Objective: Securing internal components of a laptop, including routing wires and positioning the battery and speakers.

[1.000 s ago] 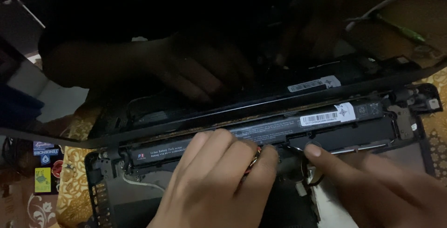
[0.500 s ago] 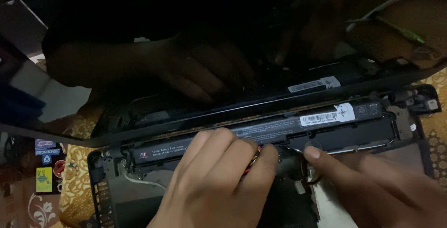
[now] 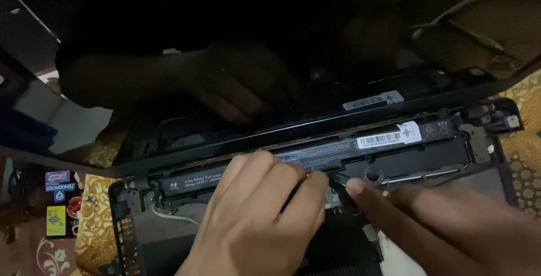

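An opened black laptop base (image 3: 484, 157) lies in front of me with its long black battery (image 3: 360, 146) seated along the hinge edge. My left hand (image 3: 256, 219) rests on the middle of the battery, fingers together and pressing down on its near edge. My right hand (image 3: 439, 219) comes in from the lower right, with one fingertip on the frame beside the battery, close to the left fingertips. The glossy dark screen (image 3: 225, 56) stands tilted behind and mirrors both hands.
A yellow patterned cloth (image 3: 527, 157) lies under the laptop. A white cable (image 3: 169, 215) runs inside the base at the left. Stickers (image 3: 59, 197) show on a dark surface at far left. A green-tipped tool (image 3: 479, 36) shows in the screen's reflection at upper right.
Both hands stay on the battery area. The right fingertip has crept slightly left toward the left hand, and the view has shifted a little.
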